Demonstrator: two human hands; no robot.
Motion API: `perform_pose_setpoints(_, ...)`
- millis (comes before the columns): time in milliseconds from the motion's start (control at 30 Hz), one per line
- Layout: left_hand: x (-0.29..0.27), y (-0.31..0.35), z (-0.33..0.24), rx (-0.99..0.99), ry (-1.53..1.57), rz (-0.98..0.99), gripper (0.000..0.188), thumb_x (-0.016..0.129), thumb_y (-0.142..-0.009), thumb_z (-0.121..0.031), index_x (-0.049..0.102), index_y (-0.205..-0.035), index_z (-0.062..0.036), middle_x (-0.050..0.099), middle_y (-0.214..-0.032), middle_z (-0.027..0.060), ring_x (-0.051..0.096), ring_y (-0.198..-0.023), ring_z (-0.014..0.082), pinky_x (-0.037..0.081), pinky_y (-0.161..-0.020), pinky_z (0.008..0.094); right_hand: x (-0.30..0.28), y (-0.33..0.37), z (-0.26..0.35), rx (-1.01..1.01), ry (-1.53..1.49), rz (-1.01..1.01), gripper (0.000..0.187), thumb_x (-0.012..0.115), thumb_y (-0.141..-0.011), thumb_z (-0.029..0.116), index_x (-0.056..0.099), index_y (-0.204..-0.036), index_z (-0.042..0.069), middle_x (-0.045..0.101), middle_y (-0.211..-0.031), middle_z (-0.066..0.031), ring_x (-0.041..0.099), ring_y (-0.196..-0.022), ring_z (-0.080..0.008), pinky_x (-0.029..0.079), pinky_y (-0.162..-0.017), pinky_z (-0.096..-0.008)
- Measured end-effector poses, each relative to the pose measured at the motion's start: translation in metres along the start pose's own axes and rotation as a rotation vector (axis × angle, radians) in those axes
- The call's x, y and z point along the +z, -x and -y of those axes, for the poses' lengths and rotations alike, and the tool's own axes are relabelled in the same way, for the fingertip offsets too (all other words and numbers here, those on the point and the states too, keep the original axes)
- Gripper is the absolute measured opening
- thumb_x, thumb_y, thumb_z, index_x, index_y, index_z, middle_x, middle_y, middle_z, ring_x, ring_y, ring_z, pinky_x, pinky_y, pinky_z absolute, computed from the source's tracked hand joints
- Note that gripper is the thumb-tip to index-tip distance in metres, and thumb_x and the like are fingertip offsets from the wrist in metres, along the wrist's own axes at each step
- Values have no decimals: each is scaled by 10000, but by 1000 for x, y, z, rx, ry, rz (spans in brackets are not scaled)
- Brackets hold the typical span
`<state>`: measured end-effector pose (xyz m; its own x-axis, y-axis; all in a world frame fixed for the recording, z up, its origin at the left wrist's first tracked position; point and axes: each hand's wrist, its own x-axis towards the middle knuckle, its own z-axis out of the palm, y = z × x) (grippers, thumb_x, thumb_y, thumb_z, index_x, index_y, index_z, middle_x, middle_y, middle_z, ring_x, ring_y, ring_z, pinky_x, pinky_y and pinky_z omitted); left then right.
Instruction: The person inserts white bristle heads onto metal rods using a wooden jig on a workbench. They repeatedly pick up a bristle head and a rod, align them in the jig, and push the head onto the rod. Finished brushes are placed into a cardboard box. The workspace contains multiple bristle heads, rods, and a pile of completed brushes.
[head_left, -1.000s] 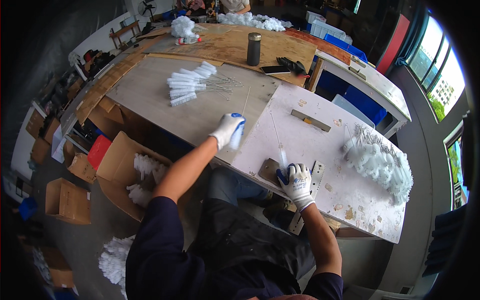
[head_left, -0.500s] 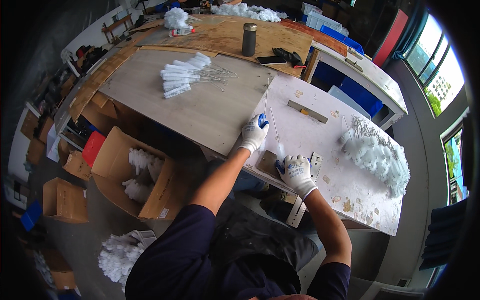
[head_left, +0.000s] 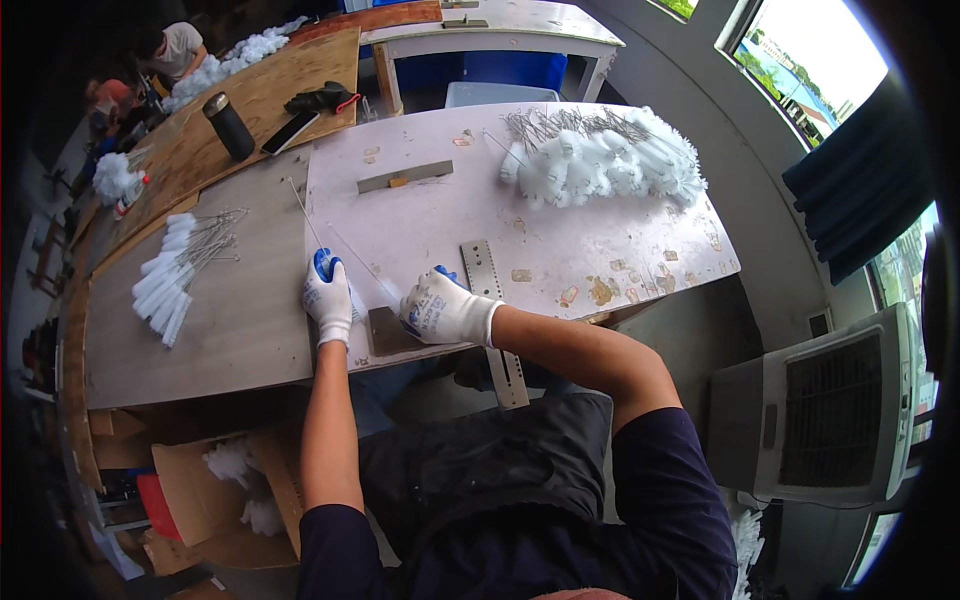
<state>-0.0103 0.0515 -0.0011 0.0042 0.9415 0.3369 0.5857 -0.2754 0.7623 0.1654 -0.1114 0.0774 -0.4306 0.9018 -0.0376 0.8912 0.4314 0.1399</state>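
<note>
- On my feed, the left hand [head_left: 327, 295] is wrapped around a wire brush [head_left: 304, 212], wire poking up past the fingers.
- The right hand [head_left: 437, 305] is curled at the bristly end of a second brush [head_left: 386, 291] over the table [head_left: 420, 225]; can't tell if it's gripping.
- Dark metal plate [head_left: 390, 335] near it, fluffy white pile [head_left: 610, 160] farther back.

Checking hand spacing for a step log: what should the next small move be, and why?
Probably ease the left hand a little leftward, toward the brush pile: it grips a wire-handled brush, while the right hand is at a second brush beside the metal block, and the two brushes slant up close together.
</note>
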Motion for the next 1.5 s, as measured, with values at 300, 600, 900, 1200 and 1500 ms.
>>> perform_pose_setpoints(300,0,-2,0,-18,-72,-12,411,694,-895,-280,682,-1248,-69,739,-1177,146,720,-1046,311,549,-932,417,0,-11,-6,-85,37,56,145,618,-864,274,708,-829,166,717,-760,-33,713,-708,-254,496,-617,-426)
perform_pose_setpoints(600,3,-6,20,8,45,-8,397,677,-913,-245,677,-1261,-54,734,-1192,143,716,-1056,305,545,-943,407,-136,3,-63,256,-62,-313,512,597,-938,595,705,-871,99,715,-804,-112,722,-828,-296,564,-764,-414)
perform_pose_setpoints(900,-1,0,2,4,15,-6,370,687,-907,-225,682,-1242,-68,737,-1182,134,717,-1046,305,549,-928,400,-102,174,-284,860,266,-578,358,681,-937,431,668,-900,75,717,-919,-126,685,-922,-336,541,-812,-468)
perform_pose_setpoints(1200,2,1,6,10,11,-4,375,690,-913,-225,682,-1251,-63,739,-1185,136,717,-1057,299,545,-936,401,-35,235,-313,1091,203,-732,419,674,-944,327,671,-1242,33,693,-1206,-185,647,-1134,-353,507,-972,-448)
perform_pose_setpoints(1500,13,-5,17,-27,-71,-58,459,673,-930,-380,673,-1225,-29,726,-1046,245,699,-967,419,540,-868,502,-18,116,-71,630,-1092,-892,156,656,-973,122,697,-982,-28,718,-831,-122,663,-731,-195,509,-693,-325)
